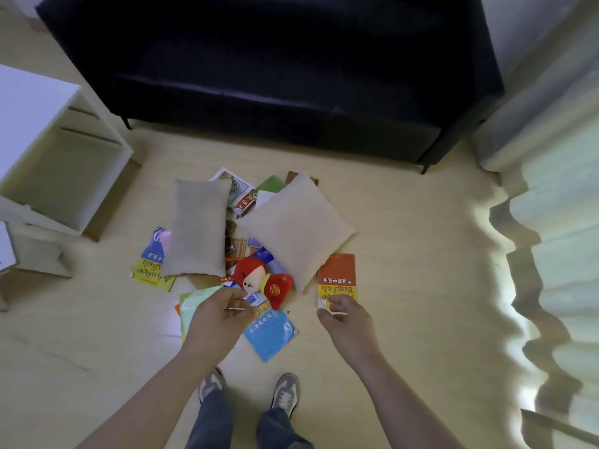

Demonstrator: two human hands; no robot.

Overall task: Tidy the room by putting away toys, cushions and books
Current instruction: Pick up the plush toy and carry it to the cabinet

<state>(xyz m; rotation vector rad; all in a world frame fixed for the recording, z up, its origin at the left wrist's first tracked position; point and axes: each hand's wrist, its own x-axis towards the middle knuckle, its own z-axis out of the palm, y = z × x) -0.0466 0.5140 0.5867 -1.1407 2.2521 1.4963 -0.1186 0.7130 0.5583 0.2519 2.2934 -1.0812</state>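
Left hand (220, 314) is held loosely curled, empty, near a red plush toy (256, 280); right hand (345, 319) is seen overlapping an orange-yellow paperback (337, 277) (grip cannot be told).

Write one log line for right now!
left hand: near plush toy | right hand: at orange book edge | cushions: on pile

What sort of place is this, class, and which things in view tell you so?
Probably a home living room: a dark sofa, curtains on the right, and cushions and books scattered on the floor.

Bare arms (152, 396) reaching down, left grip (223, 314) loosely curled, right grip (345, 319) fingers curled.
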